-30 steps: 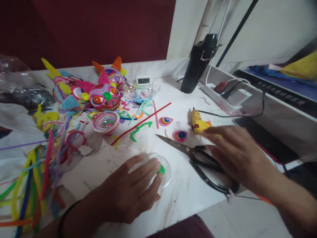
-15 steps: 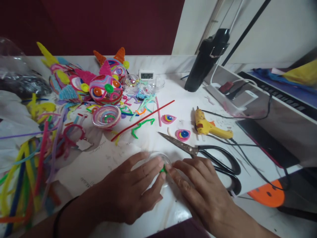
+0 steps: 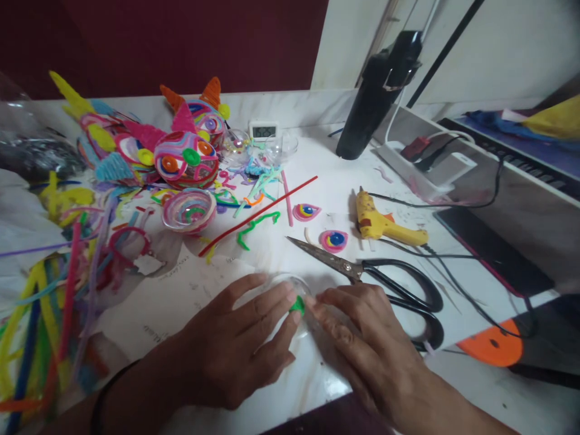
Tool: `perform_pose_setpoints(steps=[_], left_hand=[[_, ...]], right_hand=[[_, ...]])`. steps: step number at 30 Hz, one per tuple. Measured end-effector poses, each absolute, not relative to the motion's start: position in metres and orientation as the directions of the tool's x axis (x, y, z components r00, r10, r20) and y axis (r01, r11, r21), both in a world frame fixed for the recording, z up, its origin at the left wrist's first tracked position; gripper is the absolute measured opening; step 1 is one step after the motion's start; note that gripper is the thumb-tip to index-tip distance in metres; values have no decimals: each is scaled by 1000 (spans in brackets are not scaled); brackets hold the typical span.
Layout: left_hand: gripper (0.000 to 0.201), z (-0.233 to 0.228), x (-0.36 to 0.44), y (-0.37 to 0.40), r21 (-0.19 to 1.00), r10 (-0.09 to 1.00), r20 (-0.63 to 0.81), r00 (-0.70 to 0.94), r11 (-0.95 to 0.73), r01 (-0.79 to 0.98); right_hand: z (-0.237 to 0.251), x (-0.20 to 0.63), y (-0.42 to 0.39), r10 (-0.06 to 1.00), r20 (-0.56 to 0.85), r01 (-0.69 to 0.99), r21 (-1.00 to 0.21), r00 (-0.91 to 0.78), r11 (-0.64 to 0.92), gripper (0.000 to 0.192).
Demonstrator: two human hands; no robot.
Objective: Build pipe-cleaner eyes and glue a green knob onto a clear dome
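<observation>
The white marble-patterned desk [image 3: 344, 181] carries the whole job, and near its front edge both hands meet over a clear plastic half-dome [image 3: 290, 287] with a small green fuzzy piece [image 3: 298, 304] on it. The left hand [image 3: 235, 350] lies spread and flat across the dome, fingers extended rather than curled, pinning it down. The right hand [image 3: 362, 338] comes in from the other side with its fingers [image 3: 317, 308] nearly closed at the green piece; whether they actually pinch it or only press on it, I cannot tell.

To do this well, I judge the left palm should bear straight down so the slippery dome does not skid, while the right works with fingertips only, nudging the green piece into place without dragging it (a light touch suits such soft fuzz). The black-handled steel scissors [image 3: 362, 272] lie open just beside the right hand, blade pointing away, so the wrist should stay clear of them. The yellow hot-glue gun [image 3: 385, 225] rests farther back.

Most of the dome is hidden under the left hand, so its rim and contents are hard to make out. The green piece shows only as a small tip between the fingertips.
</observation>
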State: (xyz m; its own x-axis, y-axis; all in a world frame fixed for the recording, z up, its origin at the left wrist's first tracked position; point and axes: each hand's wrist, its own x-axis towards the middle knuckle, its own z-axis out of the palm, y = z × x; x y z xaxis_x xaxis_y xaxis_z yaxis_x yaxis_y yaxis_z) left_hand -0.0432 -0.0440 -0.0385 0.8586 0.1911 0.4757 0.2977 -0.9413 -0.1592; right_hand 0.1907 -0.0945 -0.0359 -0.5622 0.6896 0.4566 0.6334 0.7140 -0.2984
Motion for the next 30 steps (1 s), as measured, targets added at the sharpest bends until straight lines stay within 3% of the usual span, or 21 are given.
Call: perform_pose_setpoints(steps=[4,10,16,30], left_hand=[[30,-39,-44,-44,-171,187,473,861,-939,297],[28,-40,-45,-44,-176,196,457,867,-936,304],[28,-40,-44,-43,-171,183,482,857,-939,297],[33,-44,-47,-43,-181,214,450,867,-929,323]], right_hand=[[-39,191,-95,653,455,655,-181,-606,734,35],[-36,194,-95,663,476,630,-256,-578,733,35],[-42,191,-95,638,471,648,-168,-609,743,35],[-35,196,-99,694,508,612,-353,-511,708,42]])
